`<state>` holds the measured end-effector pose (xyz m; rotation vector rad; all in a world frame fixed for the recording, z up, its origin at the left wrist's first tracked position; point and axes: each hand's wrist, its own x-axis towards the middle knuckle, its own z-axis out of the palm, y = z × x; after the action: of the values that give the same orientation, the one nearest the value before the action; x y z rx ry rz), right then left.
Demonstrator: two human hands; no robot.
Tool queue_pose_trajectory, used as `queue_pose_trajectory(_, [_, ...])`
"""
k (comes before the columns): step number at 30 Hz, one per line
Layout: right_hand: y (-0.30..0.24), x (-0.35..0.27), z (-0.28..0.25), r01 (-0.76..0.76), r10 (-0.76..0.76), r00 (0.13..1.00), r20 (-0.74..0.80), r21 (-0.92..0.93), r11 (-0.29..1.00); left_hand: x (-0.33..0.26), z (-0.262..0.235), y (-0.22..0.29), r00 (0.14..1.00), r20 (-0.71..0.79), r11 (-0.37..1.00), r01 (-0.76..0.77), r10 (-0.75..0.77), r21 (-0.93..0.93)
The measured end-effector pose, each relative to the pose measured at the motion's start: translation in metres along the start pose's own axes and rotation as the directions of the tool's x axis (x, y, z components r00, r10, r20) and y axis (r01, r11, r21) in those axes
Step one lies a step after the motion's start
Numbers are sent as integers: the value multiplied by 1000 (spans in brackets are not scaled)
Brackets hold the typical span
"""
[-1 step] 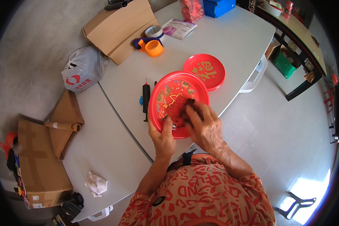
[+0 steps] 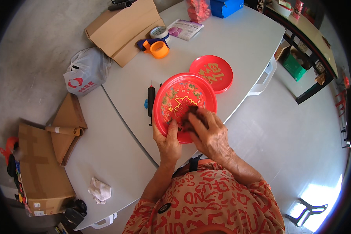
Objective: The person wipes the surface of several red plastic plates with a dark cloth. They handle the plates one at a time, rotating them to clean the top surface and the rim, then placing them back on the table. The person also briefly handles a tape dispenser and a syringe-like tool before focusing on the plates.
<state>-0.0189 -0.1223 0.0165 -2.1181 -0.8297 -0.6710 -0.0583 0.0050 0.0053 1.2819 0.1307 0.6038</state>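
In front of me my left hand [image 2: 169, 141] grips the near-left rim of a round red tray [image 2: 156, 105], its thumb over the edge. The tray has a raised rim and a floral and yellow print inside. My right hand [image 2: 210, 130] is over the tray's right side, fingers curled round a dark brown clump [image 2: 191, 115]. Motion blurs the clump, so its kind is unclear. Beyond the tray lies a red round plate [image 2: 222, 66] with gold lettering, partly covered by the tray. Left of the tray is a black hand pump [image 2: 151, 99] with a thin needle tip.
On the white table [image 2: 124, 97] are an orange tape dispenser [image 2: 159, 50], a tape roll [image 2: 160, 32], a printed packet [image 2: 186, 30], a grey plastic bag [image 2: 87, 70], a crumpled cloth [image 2: 100, 190] and an opened cardboard box [image 2: 123, 29]. A blue box [image 2: 227, 7] stands at the far edge.
My right hand has shifted slightly with the brown clump, uncovering a little more of the tray's yellow print. The left hand keeps its hold on the rim.
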Motion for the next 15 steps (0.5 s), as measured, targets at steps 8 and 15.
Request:
queue_pose_trajectory(8, [15, 32, 7, -14, 20, 994, -111, 50, 999, -9, 6, 16, 996, 25, 995, 89, -88, -36])
queue_pose_trajectory(15, [-7, 10, 3, 203, -254, 959, 128, 320, 925, -4, -6, 16, 994, 16, 982, 109, -108, -152])
